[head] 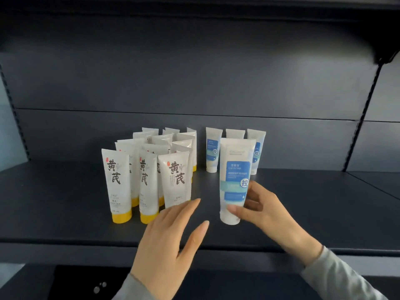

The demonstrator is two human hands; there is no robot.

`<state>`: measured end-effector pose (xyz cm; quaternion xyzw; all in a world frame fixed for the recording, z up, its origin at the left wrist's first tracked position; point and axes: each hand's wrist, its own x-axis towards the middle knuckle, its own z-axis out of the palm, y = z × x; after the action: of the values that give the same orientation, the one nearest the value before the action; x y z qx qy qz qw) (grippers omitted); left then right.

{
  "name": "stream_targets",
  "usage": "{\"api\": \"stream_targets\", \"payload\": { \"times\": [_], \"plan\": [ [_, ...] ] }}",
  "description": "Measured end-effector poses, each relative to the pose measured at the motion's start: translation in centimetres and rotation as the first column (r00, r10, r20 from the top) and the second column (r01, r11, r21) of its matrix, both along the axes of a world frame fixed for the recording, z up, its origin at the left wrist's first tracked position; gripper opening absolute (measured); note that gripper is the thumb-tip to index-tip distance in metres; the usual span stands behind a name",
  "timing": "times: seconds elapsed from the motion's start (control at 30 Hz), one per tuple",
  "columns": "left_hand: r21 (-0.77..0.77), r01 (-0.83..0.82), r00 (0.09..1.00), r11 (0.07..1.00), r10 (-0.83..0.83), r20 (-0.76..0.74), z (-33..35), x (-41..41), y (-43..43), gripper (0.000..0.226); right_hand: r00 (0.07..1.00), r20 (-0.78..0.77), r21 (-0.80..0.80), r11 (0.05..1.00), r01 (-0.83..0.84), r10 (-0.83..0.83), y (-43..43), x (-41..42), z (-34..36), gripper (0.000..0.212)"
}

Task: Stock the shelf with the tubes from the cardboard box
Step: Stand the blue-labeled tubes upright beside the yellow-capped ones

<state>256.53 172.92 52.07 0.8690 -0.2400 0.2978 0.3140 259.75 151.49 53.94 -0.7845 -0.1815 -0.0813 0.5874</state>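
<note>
On the left of the dark shelf (65,213) stand the yellow-cap tubes (116,182), packed in rows, each upright on its cap with the flat crimped end up and the black lettering facing me.

My left hand (171,239) hovers over the shelf's front edge, fingers straight and spread, holding nothing. Its fingertips reach just beside the front-right yellow-cap tube and cover that tube's cap; I cannot tell whether they touch it.

Next comes the blue tube (234,176) I am placing. Its long axis runs vertical, white cap down, crimped end up, blue label turned toward me. It sits near the shelf's front, well apart from the yellow group, and its cap is at the shelf surface; whether it already rests there I cannot tell.

Behind it, three more blue tubes (212,150) stand in a row, caps down, the middle one mostly hidden by mine.

My right hand (266,211) grips the blue tube low down, thumb across the front just above the cap, fingers curled round its right side. A grey sleeve (337,271) covers that wrist.
</note>
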Motion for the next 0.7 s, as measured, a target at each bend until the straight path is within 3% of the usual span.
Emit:
{"api": "stream_targets", "payload": {
  "times": [0.2, 0.4, 0.7],
  "plan": [
    [0.203, -0.192, 0.979, 0.960, 0.201, -0.025, -0.7, -1.7, 3.9, 0.068, 0.985, -0.050, 0.065, 0.984, 0.167, -0.164, -0.3, 7.6, 1.3, 0.034],
    [0.298, -0.290, 0.942, 0.909, 0.327, -0.079, -1.0, -2.8, 5.6, 0.074, 0.959, -0.104, 0.073, 0.959, 0.273, -0.265, 1.1, 14.8, 0.2, 0.037],
    [0.260, -0.331, 0.913, 0.907, 0.378, -0.155, -1.8, -3.1, 6.3, 0.087, 0.904, -0.065, -0.044, 0.907, 0.420, -0.422, 3.5, 18.5, -2.4, 0.038]
  ]
}}
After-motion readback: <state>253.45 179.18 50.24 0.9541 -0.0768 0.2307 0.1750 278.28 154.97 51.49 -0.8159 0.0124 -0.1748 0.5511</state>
